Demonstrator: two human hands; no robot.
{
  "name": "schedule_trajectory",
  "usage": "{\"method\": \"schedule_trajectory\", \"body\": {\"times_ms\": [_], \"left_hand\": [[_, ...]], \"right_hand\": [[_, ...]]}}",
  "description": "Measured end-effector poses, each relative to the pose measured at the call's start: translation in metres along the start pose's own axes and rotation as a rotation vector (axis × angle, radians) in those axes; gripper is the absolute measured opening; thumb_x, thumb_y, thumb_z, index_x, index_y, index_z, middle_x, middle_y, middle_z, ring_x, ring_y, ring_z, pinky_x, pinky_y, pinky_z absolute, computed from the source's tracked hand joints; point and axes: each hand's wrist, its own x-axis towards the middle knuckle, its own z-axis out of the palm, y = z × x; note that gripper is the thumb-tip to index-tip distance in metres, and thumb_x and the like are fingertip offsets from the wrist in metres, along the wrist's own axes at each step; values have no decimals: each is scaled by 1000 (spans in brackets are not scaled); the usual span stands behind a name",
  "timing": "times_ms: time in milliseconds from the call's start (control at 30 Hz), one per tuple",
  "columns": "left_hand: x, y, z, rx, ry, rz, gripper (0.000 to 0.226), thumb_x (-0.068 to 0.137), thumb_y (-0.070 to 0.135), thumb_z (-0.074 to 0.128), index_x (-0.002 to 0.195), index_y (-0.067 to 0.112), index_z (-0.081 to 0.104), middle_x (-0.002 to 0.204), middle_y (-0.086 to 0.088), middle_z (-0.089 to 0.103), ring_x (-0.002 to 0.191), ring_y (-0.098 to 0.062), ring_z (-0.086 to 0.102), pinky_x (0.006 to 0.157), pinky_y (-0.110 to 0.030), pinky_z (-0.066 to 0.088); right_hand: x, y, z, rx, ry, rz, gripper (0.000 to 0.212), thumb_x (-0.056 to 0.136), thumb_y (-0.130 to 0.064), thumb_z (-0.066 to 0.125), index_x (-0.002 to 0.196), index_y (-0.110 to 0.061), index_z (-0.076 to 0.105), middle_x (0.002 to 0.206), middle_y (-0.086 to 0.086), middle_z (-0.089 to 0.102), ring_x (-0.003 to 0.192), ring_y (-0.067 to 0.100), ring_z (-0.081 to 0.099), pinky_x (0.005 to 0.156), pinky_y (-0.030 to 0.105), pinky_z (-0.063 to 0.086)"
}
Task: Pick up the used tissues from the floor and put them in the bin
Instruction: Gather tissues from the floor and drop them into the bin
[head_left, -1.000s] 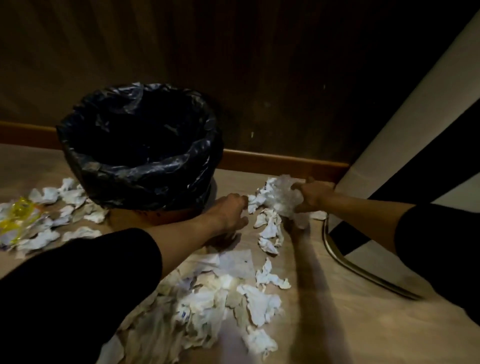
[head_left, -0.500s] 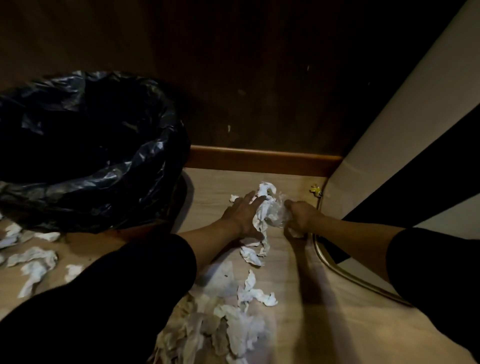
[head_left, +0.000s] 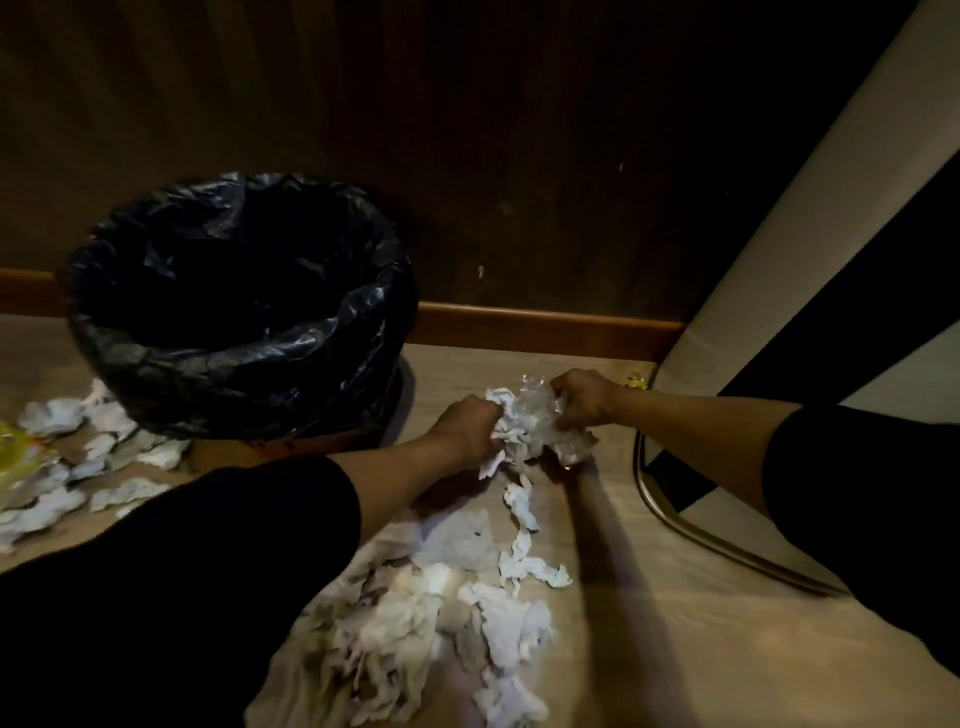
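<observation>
- Left hand (head_left: 470, 427) grip: fingers curled closed on the left side of a bundle of crumpled tissues (head_left: 530, 426); right hand (head_left: 584, 397) grip: fingers closed on the right side of the same bundle, which includes some clear crinkled film at its top.
- Bundle position: low over the floor (head_left: 675, 649), near the skirting board (head_left: 545, 325), between the two hands; contact with the floor underneath cannot be determined.
- Bin (head_left: 244, 306): lined with a black bag, stands on the floor to the left of the bundle, close to the wall; the opening is unobstructed from above.
- Loose tissues: a trail (head_left: 524, 530) runs from under the bundle toward the near edge of the floor area, joining a large heap (head_left: 415, 639) beside the left forearm.
- Further tissues (head_left: 78, 467) lie left of the bin, next to a yellow wrapper (head_left: 13, 452) cut off by the left frame edge.
- Metal chair leg (head_left: 691, 519) curves along the floor just right of the right forearm; a small yellow scrap (head_left: 636, 381) lies beyond the right wrist.
- Arm pose: both forearms extended forward and converging, black sleeves pushed to about the elbow.
- Visibility: bin interior is too dark to read; fingertips are buried in the tissue; lighting is dim throughout.
</observation>
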Motion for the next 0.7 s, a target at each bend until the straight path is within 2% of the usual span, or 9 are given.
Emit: {"method": "schedule_trajectory", "body": {"times_ms": [133, 233, 300, 400, 467, 500, 567, 633, 700], "left_hand": [[-25, -2, -53, -143, 146, -29, 38, 84, 36, 70, 113, 12, 65, 114, -14, 69, 106, -34, 64, 86, -36, 52], [-50, -1, -90, -186, 255, -19, 40, 85, 40, 68, 114, 12, 65, 112, -14, 69, 105, -33, 64, 86, -37, 51], [-66, 0, -116, -178, 326, -19, 43, 83, 42, 68, 115, 13, 65, 112, -12, 69, 104, -32, 64, 87, -40, 54], [-89, 2, -157, -195, 412, -29, 36, 81, 42, 68, 105, 16, 65, 103, -9, 70, 94, -29, 67, 77, -40, 56], [-105, 2, -185, -199, 478, -40, 29, 82, 38, 68, 99, 16, 64, 95, -6, 68, 87, -26, 66, 65, -33, 49], [-112, 0, -198, -210, 524, -42, 27, 82, 38, 68, 97, 16, 63, 92, -5, 67, 84, -25, 65, 63, -32, 45], [-126, -7, -220, -247, 616, -65, 26, 82, 39, 68, 95, 18, 60, 90, -3, 65, 83, -23, 63, 62, -33, 46], [-136, -21, -236, -302, 704, -126, 30, 82, 41, 67, 102, 19, 59, 96, -4, 67, 88, -25, 65, 69, -38, 54], [-145, -39, -245, -371, 775, -213, 37, 83, 39, 69, 110, 17, 57, 106, -7, 67, 97, -28, 65, 78, -40, 55]], "right_hand": [[-27, -33, -34, 81, 64, -89, 45, 81, -14, 79, 124, -13, 65, 117, 10, 69, 106, 27, 67, 87, 38, 58], [-57, -60, -58, 347, 104, -127, 45, 84, -11, 76, 125, -21, 61, 113, 7, 69, 97, 20, 69, 75, 30, 59], [-76, -80, -70, 494, 136, -141, 42, 84, -11, 75, 123, -19, 62, 111, 4, 69, 97, 19, 70, 73, 28, 59], [-99, -110, -84, 635, 185, -181, 37, 83, -13, 76, 118, -20, 67, 112, 4, 73, 99, 18, 73, 84, 34, 61], [-110, -130, -94, 706, 237, -220, 40, 82, -14, 76, 120, -20, 67, 114, 4, 74, 103, 19, 73, 95, 41, 57], [-115, -141, -99, 779, 243, -242, 40, 83, -13, 75, 122, -18, 66, 115, 5, 73, 103, 20, 73, 96, 41, 57], [-124, -167, -106, 923, 234, -288, 39, 86, -10, 72, 125, -13, 64, 116, 9, 73, 100, 21, 74, 88, 36, 59], [-126, -196, -108, 1004, 226, -315, 39, 86, -7, 72, 125, -9, 63, 115, 12, 72, 87, 17, 75, 69, 27, 59], [-121, -224, -106, 1053, 221, -323, 39, 86, -5, 72, 124, -6, 63, 113, 13, 72, 74, 12, 72, 53, 20, 52]]}}
